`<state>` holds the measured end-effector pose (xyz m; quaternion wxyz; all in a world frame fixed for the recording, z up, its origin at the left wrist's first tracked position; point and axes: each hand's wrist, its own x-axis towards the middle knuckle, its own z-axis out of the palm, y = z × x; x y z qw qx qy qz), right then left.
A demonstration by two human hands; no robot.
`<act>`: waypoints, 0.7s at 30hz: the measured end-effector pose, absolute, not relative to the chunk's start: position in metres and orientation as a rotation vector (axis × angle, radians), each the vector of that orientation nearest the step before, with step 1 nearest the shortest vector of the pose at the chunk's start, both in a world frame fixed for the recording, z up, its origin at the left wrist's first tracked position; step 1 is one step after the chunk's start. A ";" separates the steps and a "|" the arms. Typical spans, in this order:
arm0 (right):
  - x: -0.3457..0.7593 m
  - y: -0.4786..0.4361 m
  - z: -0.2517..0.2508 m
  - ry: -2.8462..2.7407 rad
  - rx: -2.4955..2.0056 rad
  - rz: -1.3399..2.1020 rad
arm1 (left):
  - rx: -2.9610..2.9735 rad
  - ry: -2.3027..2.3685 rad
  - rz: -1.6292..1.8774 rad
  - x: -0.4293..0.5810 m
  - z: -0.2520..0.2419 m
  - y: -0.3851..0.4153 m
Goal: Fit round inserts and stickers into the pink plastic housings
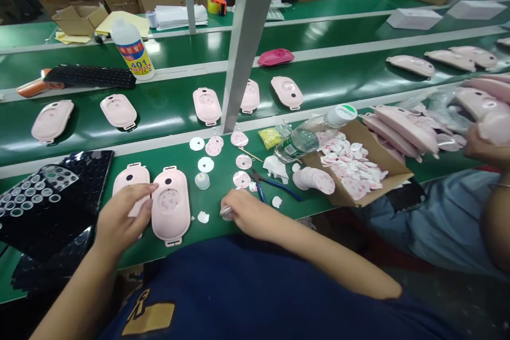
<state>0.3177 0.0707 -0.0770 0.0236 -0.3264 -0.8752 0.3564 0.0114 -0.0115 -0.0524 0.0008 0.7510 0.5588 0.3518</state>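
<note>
On the green bench, two pale pink plastic shells lie side by side. My left hand (121,218) rests over the left shell (131,175), its thumb and index finger apart by the edge of the right shell (171,223). That right shell has a black oval and a round patterned inset. My right hand (241,210) is closed on a small, thin, pale piece (227,213), mostly hidden by the fingers. Near it lie blue-handled pliers (281,186), patterned round discs (241,179), a small white cut-out (203,217) and a small clear capped container (202,180).
A cardboard box (358,199) of patterned cut-outs stands at right beside a leaning clear bottle (306,138). Beyond, the green belt carries pink shells (207,106) and a 401 bottle (133,53). A metal post (247,37) rises ahead. A co-worker's hand (488,141) is at right.
</note>
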 end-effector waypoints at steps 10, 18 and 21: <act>0.260 0.200 -0.052 -2.789 -1.425 0.825 | 1.935 2.024 0.229 0.028 -0.046 0.119; 0.214 0.212 -0.073 -2.910 -1.552 0.599 | 1.969 2.015 0.011 0.056 -0.086 0.182; 0.225 0.210 -0.077 -2.898 -1.575 0.544 | 1.971 1.960 -0.025 0.053 -0.092 0.183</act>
